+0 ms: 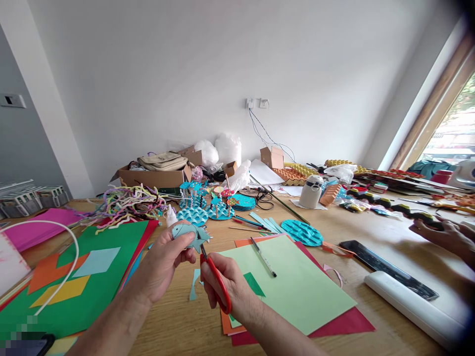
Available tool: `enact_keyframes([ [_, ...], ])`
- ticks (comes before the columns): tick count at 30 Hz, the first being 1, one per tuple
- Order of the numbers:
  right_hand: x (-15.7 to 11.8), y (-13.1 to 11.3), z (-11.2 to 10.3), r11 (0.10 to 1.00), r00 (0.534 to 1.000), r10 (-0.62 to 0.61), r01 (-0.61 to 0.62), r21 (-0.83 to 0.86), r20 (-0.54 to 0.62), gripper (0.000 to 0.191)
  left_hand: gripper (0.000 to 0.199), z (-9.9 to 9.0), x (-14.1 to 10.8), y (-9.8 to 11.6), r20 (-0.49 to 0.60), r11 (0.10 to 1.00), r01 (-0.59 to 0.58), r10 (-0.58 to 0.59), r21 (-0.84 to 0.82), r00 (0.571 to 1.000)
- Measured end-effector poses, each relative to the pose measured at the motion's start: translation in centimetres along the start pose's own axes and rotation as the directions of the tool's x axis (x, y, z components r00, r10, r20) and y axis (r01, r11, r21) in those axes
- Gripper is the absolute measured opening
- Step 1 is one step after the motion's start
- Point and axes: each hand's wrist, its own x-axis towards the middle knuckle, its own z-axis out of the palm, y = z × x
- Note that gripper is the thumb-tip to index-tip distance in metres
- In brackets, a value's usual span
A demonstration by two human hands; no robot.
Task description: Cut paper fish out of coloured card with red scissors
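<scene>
Pinched between the thumb and fingers of my left hand (pixel 174 249) is a light blue paper fish (pixel 183 233) with a drawn outline. My right hand (pixel 226 282) is closed round the red handles of a pair of scissors (pixel 218 284). Their blades point up and meet the paper near the fish's tail. A light blue paper scrap (pixel 193 286) lies on the wooden table below my hands. Right of the scissors, a pen (pixel 263 257) rests on a light green sheet (pixel 297 289), which lies over red and orange sheets.
Coloured paper (pixel 100 296) covers the left side. Behind are pipe cleaners (pixel 133 200), a glue bottle (pixel 171 216) and blue fish crafts (pixel 192 215). At right lie a phone (pixel 389 269), a white case (pixel 411 306) and another person's hands (pixel 443 240) holding a dark, bumpy strip.
</scene>
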Motion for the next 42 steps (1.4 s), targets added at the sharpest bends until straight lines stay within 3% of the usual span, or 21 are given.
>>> enact_keyframes([
  [26, 0.02, -0.02, -0.03, 0.999, 1.0, -0.009, 0.008, 0.047, 0.021, 0.041, 0.008, -0.34, 0.03, -0.01, 0.036, 1.0, -0.004, 0.004, 0.001, 0.999],
  [42, -0.1, 0.05, -0.13, 1.0, 1.0, -0.006, 0.006, -0.002, 0.002, 0.025, 0.015, -0.26, 0.15, 0.43, 0.028, 1.0, 0.001, -0.001, 0.024, 1.0],
])
